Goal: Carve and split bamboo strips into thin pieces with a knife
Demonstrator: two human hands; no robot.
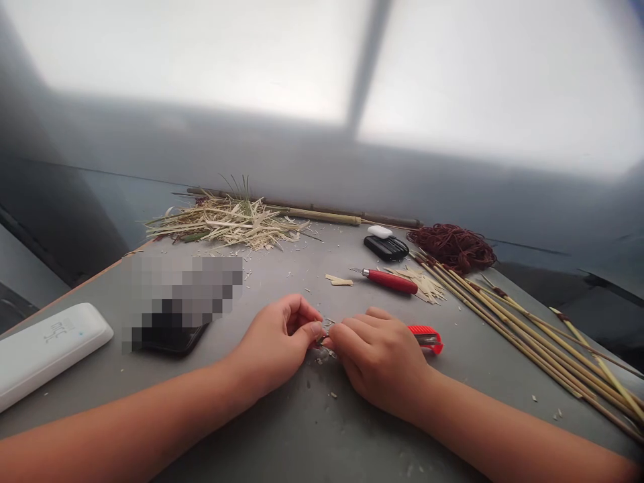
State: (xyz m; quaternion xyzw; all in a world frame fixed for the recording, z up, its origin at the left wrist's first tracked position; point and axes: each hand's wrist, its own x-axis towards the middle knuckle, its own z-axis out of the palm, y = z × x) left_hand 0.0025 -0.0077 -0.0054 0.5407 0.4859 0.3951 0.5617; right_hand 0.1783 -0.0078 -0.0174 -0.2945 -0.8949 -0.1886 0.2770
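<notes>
My left hand (pixel 274 345) is closed in a pinch, thumb against forefinger, on something too small to make out. Right beside it, my right hand (pixel 385 362) is wrapped around a red utility knife (pixel 427 337), whose tail end sticks out past the knuckles. The fingertips of both hands nearly meet, and a dark sliver shows between them; the blade itself is mostly hidden. Small pale shavings (pixel 327 359) lie on the grey table (pixel 302 429) around the fingers. Beyond my right hand rests a red-handled craft knife (pixel 392 280) next to thin pale bamboo slips (pixel 422 285).
At the back left is a heap of bamboo shavings (pixel 241 225), with bamboo poles (pixel 327 217) behind. A black case (pixel 386 247) and dark red cord (pixel 453 247) lie back right. Long bamboo sticks (pixel 523 322) run along the right. Leftward are a black object (pixel 176 337) and a white case (pixel 55 349).
</notes>
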